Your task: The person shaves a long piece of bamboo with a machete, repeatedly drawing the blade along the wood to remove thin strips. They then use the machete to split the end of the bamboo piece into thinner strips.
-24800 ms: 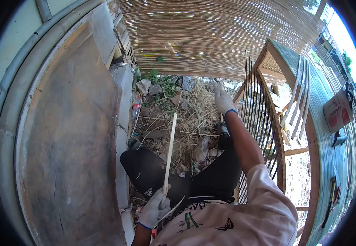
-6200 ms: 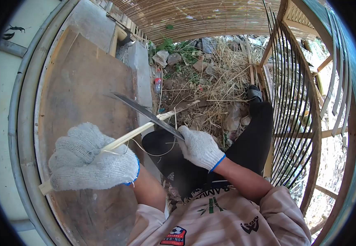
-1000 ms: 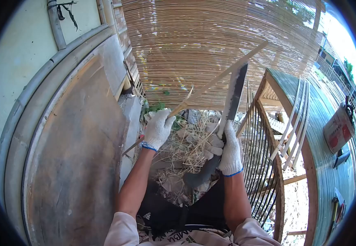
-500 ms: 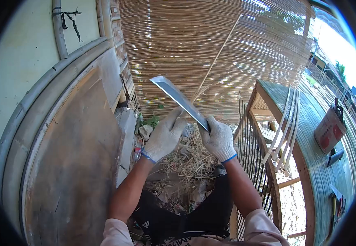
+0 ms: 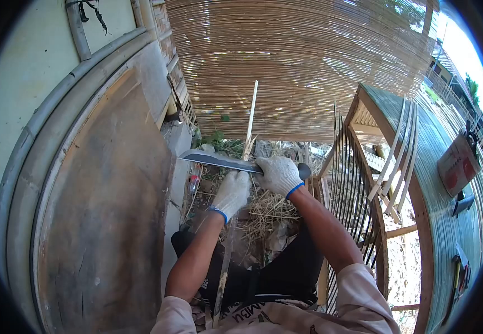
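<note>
My right hand, in a white knitted glove with a blue cuff, is closed round the handle of a machete. The blade points left and lies nearly level across a long, thin bamboo strip. Just below the blade, my gloved left hand is wrapped round that strip. Pale shavings curl from the strip near the blade's edge. Its far end points up toward the slatted screen, while the lower end runs down to my shirt between my legs.
A wooden panel leans along the left wall. Straw-like shavings litter the ground. At right stands a bench with a green slatted top, holding pale strips and a bag. A bamboo screen rises ahead.
The machete has come down and turned from a steep slant to nearly level. The bamboo strip has been drawn toward my body, and my left hand has moved lower and right.
</note>
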Tool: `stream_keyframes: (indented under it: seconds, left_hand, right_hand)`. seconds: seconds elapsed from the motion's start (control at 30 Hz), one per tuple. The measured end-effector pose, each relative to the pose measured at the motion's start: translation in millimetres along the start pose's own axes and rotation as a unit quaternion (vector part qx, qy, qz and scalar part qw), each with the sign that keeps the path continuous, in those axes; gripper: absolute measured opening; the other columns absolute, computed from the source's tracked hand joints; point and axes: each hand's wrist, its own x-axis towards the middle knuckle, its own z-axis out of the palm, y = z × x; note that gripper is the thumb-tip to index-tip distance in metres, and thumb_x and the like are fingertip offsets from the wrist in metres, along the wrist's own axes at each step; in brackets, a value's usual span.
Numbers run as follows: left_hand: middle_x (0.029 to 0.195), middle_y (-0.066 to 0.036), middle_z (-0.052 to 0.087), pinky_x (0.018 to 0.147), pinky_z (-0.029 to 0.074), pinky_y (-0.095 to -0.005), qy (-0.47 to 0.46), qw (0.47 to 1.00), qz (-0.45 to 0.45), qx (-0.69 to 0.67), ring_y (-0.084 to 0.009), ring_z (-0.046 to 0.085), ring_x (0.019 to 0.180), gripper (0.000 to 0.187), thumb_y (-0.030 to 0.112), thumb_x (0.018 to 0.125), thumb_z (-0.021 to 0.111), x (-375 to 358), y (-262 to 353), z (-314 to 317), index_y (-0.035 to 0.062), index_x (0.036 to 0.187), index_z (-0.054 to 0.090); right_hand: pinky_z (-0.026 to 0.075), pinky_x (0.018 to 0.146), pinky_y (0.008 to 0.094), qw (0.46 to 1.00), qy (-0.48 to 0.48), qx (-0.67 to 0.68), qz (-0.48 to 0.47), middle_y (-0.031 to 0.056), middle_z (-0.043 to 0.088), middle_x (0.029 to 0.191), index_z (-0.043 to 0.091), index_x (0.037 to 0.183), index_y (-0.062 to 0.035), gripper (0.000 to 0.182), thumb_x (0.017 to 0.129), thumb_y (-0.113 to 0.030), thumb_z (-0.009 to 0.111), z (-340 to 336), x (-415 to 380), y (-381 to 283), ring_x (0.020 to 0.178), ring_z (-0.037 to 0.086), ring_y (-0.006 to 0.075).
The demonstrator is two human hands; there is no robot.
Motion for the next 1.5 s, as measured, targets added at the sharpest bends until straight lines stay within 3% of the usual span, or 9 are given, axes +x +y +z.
stream_keyframes:
  seconds: [0.1,0.23,0.73,0.9,1.23,1.3,1.37,1.4,1.5]
  left_hand:
    - [0.068,0.0,0.053,0.051,0.042,-0.0374,0.048,0.984,0.088,0.148,-0.0141,0.049,0.052,0.029,0.03,0.107,0.047,37.9,-85.2,-19.5,0.0088,0.09,0.056]
    - [0.064,0.001,0.048,0.043,0.039,-0.0358,0.005,0.996,-0.087,-0.03,-0.0145,0.048,0.047,0.021,0.023,0.106,0.045,1.3,-53.2,4.5,0.0128,0.089,0.053]
    - [0.068,0.003,0.049,0.044,0.04,-0.0343,-0.082,0.989,-0.119,-0.033,-0.0139,0.049,0.05,0.013,0.022,0.105,0.048,3.0,-77.0,26.3,0.0131,0.098,0.056]
    - [0.068,0.008,0.044,0.038,0.029,-0.0255,-0.013,0.974,-0.187,-0.125,-0.0062,0.041,0.047,0.007,0.019,0.106,0.053,-96.5,-8.8,-42.5,0.0132,0.103,0.057]
    - [0.071,0.009,0.041,0.041,0.028,-0.0238,0.04,0.983,-0.16,-0.075,-0.0037,0.035,0.049,0.015,0.021,0.108,0.05,-72.6,-30.7,-18.0,0.0097,0.112,0.058]
    - [0.073,0.004,0.046,0.048,0.04,-0.0302,0.016,0.988,-0.15,-0.02,-0.0092,0.046,0.056,0.021,0.024,0.109,0.049,-59.9,-56.1,-27.1,0.0061,0.113,0.058]
    - [0.089,-0.028,0.067,0.075,0.052,-0.0528,0.122,0.919,0.116,0.356,-0.0481,0.067,0.083,0.032,0.027,0.108,0.046,-43.7,-89.3,-35.5,-0.0032,0.111,0.058]
    - [0.104,-0.041,0.063,0.091,0.048,-0.0574,0.099,0.937,0.058,0.33,-0.0585,0.059,0.107,0.035,0.027,0.108,0.047,-51.4,-67.6,-31.1,-0.0065,0.11,0.057]
    - [0.105,-0.038,0.065,0.089,0.049,-0.0562,0.089,0.955,0.058,0.276,-0.0559,0.061,0.107,0.034,0.026,0.108,0.047,-44.2,-75.4,-35.1,-0.0058,0.11,0.058]
  right_hand:
    - [0.058,0.076,0.0548,1.0,0.003,0.0,-0.007,0.0169,0.075,0.085,0.071,0.098,-0.0105,0.023,0.085,-0.029,0.07,42.4,-1.8,15.4,0.086,0.074,0.0397]
    - [0.058,0.076,0.0534,1.0,-0.005,-0.003,-0.001,0.0163,0.075,0.087,0.072,0.098,-0.0132,0.02,0.085,-0.028,0.07,77.7,-10.7,27.8,0.086,0.074,0.0388]
    - [0.054,0.073,0.054,1.0,-0.004,-0.012,0.0,0.0162,0.072,0.083,0.068,0.095,-0.0127,0.018,0.083,-0.027,0.072,97.2,-32.0,86.4,0.083,0.071,0.0421]
    - [0.054,0.074,0.0529,0.917,0.177,0.121,0.336,0.0259,0.073,0.09,0.074,0.107,-0.0024,0.044,0.107,-0.042,0.056,94.5,-53.1,185.8,0.086,0.072,0.0452]
    - [0.057,0.073,0.0533,0.999,-0.023,0.024,-0.038,0.0188,0.072,0.079,0.07,0.092,-0.0092,0.023,0.089,-0.032,0.07,62.2,-34.5,2.4,0.08,0.073,0.041]
    - [0.057,0.073,0.0537,0.997,-0.038,0.033,-0.053,0.0179,0.073,0.08,0.07,0.093,-0.0094,0.023,0.087,-0.032,0.07,71.5,-28.4,-12.9,0.08,0.073,0.0408]
    - [0.057,0.073,0.0541,0.995,-0.048,0.036,-0.085,0.0171,0.073,0.081,0.069,0.093,-0.0096,0.023,0.085,-0.032,0.071,77.0,-15.6,-14.3,0.08,0.073,0.0405]
    - [0.057,0.073,0.0542,0.995,-0.039,0.025,-0.084,0.0171,0.073,0.081,0.07,0.093,-0.01,0.023,0.086,-0.032,0.07,80.3,-10.1,-12.2,0.08,0.073,0.0405]
    - [0.057,0.071,0.0534,0.997,-0.016,0.0,-0.08,0.0173,0.073,0.081,0.07,0.095,-0.0103,0.022,0.085,-0.031,0.071,84.3,-2.7,-3.3,0.079,0.074,0.0398]
